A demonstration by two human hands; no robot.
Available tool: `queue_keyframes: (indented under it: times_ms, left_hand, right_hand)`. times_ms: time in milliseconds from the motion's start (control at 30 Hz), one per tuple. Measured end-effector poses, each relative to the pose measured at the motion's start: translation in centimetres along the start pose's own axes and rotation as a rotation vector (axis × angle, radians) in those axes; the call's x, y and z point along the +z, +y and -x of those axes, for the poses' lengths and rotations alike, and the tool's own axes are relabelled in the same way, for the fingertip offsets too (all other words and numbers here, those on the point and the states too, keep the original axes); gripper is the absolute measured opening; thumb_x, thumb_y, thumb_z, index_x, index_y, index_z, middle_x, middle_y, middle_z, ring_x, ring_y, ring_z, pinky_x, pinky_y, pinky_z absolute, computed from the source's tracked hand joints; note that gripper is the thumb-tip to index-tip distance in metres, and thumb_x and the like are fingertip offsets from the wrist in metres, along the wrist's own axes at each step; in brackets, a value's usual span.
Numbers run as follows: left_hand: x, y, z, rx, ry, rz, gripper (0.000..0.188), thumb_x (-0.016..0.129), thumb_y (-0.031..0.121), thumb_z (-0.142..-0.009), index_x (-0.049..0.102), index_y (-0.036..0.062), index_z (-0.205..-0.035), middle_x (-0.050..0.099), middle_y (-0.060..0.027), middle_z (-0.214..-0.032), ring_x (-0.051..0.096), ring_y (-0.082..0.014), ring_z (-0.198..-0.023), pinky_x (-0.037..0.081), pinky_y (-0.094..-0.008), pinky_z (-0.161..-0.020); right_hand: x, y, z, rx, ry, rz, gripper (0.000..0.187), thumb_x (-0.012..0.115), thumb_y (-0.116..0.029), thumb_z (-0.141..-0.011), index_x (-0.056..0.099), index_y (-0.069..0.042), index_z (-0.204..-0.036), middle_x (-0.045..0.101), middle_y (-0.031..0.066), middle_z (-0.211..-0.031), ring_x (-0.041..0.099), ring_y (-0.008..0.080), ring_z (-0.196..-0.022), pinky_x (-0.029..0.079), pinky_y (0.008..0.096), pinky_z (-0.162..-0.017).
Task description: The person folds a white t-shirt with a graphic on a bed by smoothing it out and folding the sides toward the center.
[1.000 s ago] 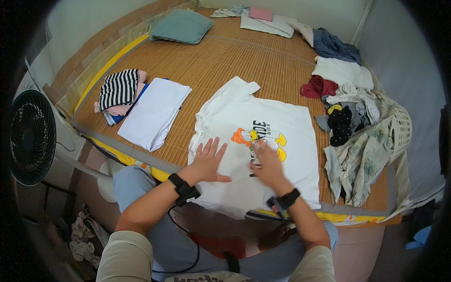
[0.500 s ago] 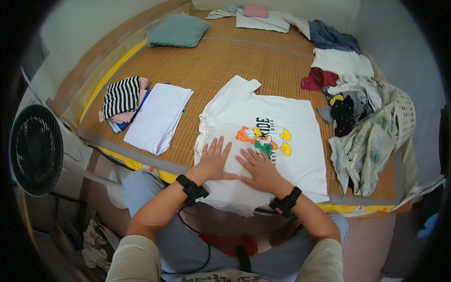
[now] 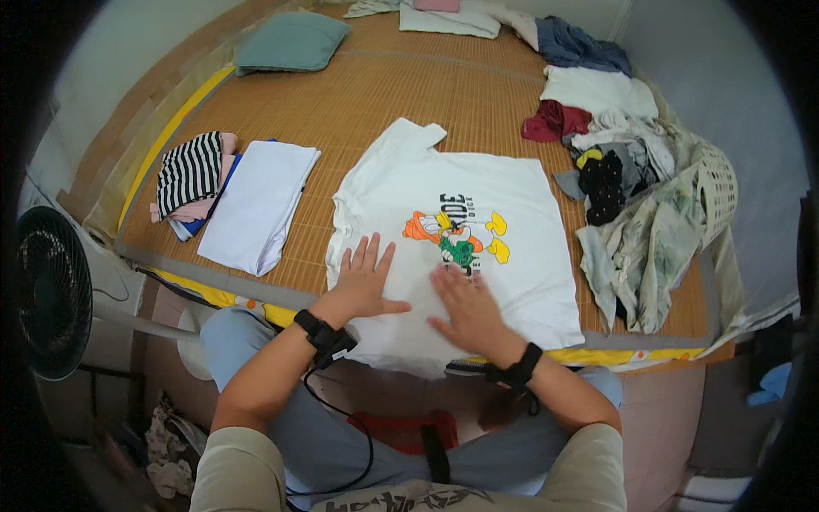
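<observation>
A white T-shirt (image 3: 529, 205) with a cartoon duck print is spread on the bamboo mat, its collar side to the left and its near edge hanging over the bed's front edge. Flat on the shirt near the collar lies my left hand (image 3: 365, 282), fingers spread and empty. My right hand (image 3: 467, 311) rests on the shirt just below the print, fingers stretched out and slightly blurred, holding nothing. To the left lies a folded white garment (image 3: 256, 205), beside a folded black-and-white striped garment (image 3: 189, 175) on pink and blue cloth.
At the right, a heap of crumpled clothes (image 3: 636, 247) spills from a tipped white basket (image 3: 719, 183). A teal pillow (image 3: 293, 41) sits far left on the bamboo mat (image 3: 409, 72). An electric fan (image 3: 53, 290) stands at the left edge, beside the bed.
My right hand has shifted slightly away from my left, widening the gap between them on the shirt. The whole view has moved a little, and the shirt stays spread.
</observation>
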State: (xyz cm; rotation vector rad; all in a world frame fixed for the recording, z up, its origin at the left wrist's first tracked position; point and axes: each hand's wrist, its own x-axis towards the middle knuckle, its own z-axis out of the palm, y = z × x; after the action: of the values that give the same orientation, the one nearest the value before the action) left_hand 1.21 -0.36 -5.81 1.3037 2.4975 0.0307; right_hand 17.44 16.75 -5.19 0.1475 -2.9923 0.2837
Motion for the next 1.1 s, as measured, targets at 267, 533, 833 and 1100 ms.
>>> queue_keyframes:
  times_ms: [267,533,833,1100]
  left_hand:
    - [-0.6,0.8,-0.2,0.034,-0.012,-0.01,0.114,0.055,0.073,-0.069,0.007,0.0031,-0.145,0.001,-0.029,-0.148,0.001,-0.0433,-0.137,0.006,-0.0562,-0.107]
    - [0.2,0.7,-0.3,0.023,0.014,-0.049,0.113,0.055,0.073,-0.069,0.008,0.0044,-0.145,0.002,-0.0289,-0.148,0.001,-0.0442,-0.137,0.007,-0.0572,-0.107]
    - [-0.1,1.3,-0.6,0.059,0.062,-0.008,0.11,0.053,0.074,-0.07,0.012,0.004,-0.145,0.006,-0.0295,-0.147,0.005,-0.045,-0.136,0.009,-0.0569,-0.107]
    - [1.8,-0.2,-0.4,0.014,0.195,-0.017,0.108,0.053,0.073,-0.071,0.013,0.005,-0.145,0.008,-0.0282,-0.147,0.007,-0.0441,-0.136,0.009,-0.0575,-0.107]
  right_hand:
    - [0.6,13.3,6.3,0.664,0.1,0.3,0.068,0.043,-0.043,-0.09,0.026,0.001,-0.14,0.027,0.0195,-0.145,0.029,0.033,-0.133,0.024,0.0494,-0.106]
    - [2.1,1.2,-2.7,-0.039,0.237,-0.125,0.065,0.058,-0.037,-0.083,0.039,0.003,-0.13,0.04,0.0223,-0.135,0.038,0.0362,-0.125,0.029,0.0478,-0.102]
    - [0.7,18.5,7.0,0.661,0.291,0.249,0.063,0.047,-0.037,-0.09,0.034,0.006,-0.134,0.033,0.0244,-0.14,0.032,0.0371,-0.129,0.026,0.0455,-0.105]
    - [-2.3,-3.5,-2.7,-0.14,0.111,-0.209,0.061,0.063,-0.03,-0.079,0.042,-0.001,-0.128,0.042,0.0196,-0.133,0.038,0.0343,-0.125,0.028,0.0498,-0.102]
